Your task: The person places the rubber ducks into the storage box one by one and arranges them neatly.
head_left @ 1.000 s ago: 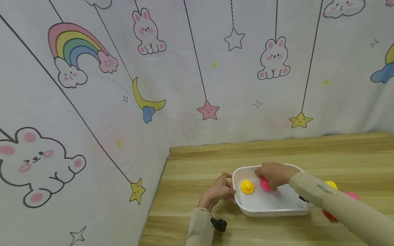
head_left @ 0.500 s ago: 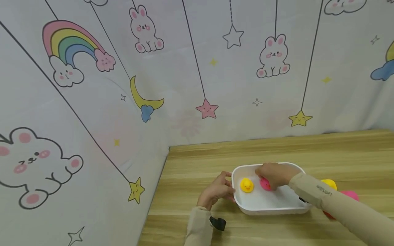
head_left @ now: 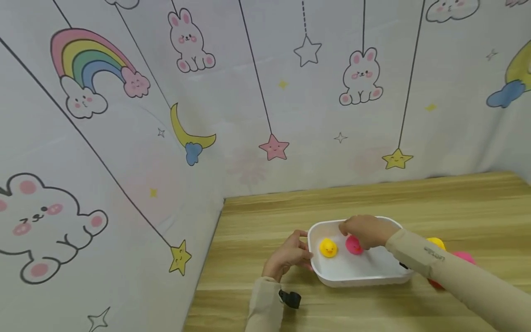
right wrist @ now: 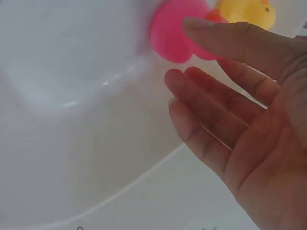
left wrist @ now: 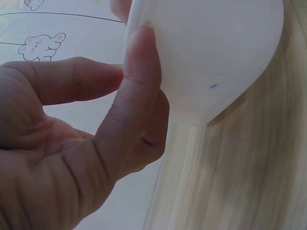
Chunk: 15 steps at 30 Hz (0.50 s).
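Observation:
A white plastic tub (head_left: 361,279) stands on the wooden table, holding a yellow rubber duck (head_left: 328,248) and a pink rubber duck (head_left: 353,245) side by side. My left hand (head_left: 288,254) pinches the tub's left rim, thumb on the outer wall (left wrist: 216,57) in the left wrist view. Inside the tub, my right hand (head_left: 368,230) is right by the pink duck. Seen from the right wrist, that hand (right wrist: 249,105) has loosely extended fingers, and its thumb overlaps the pink duck (right wrist: 175,31). Beyond lies the yellow duck (right wrist: 245,13).
Right of the tub, partly hidden behind the right sleeve (head_left: 452,267), lie a yellow toy (head_left: 436,242), a pink one (head_left: 464,256) and a red one (head_left: 435,284). A printed cloth wall (head_left: 249,106) borders the table (head_left: 265,210) at the back and left.
My right hand has loosened from the pink duck and lifted slightly, so more of the duck shows. The left hand keeps its place on the rim. The head view has shifted a little.

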{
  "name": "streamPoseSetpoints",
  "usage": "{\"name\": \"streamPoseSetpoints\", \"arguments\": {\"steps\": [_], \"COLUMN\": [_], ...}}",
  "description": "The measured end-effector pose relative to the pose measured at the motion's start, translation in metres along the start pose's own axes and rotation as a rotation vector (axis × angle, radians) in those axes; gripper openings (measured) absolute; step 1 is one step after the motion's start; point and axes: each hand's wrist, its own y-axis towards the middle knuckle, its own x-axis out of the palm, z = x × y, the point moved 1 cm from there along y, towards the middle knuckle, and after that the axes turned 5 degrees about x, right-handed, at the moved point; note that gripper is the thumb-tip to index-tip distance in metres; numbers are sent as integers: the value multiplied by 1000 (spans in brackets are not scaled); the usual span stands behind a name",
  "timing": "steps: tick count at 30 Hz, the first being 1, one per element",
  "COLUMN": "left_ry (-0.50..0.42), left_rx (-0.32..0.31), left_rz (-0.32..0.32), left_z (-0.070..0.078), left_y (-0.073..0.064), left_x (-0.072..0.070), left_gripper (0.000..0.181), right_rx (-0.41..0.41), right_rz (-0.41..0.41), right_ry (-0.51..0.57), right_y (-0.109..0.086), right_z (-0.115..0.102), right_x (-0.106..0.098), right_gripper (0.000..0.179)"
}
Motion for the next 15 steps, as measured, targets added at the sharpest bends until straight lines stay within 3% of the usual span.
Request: {"name": "streamPoseSetpoints", "arguments": {"steps": [9,15], "left_ry": [-2,13], "left_rx": [-3,-1], "left_rz": [-10,-16], "left_z": [0,2], "left_y": [-2,-3], "left_x": [0,1], "left_gripper": [60,60], "right_rx": [-5,-8], "right_rz": [55,75], "right_ry": [26,157], "right_y": [-13,-25], "right_z": [9,22], "right_x": [-20,-33], "right_gripper": [49,53]}}
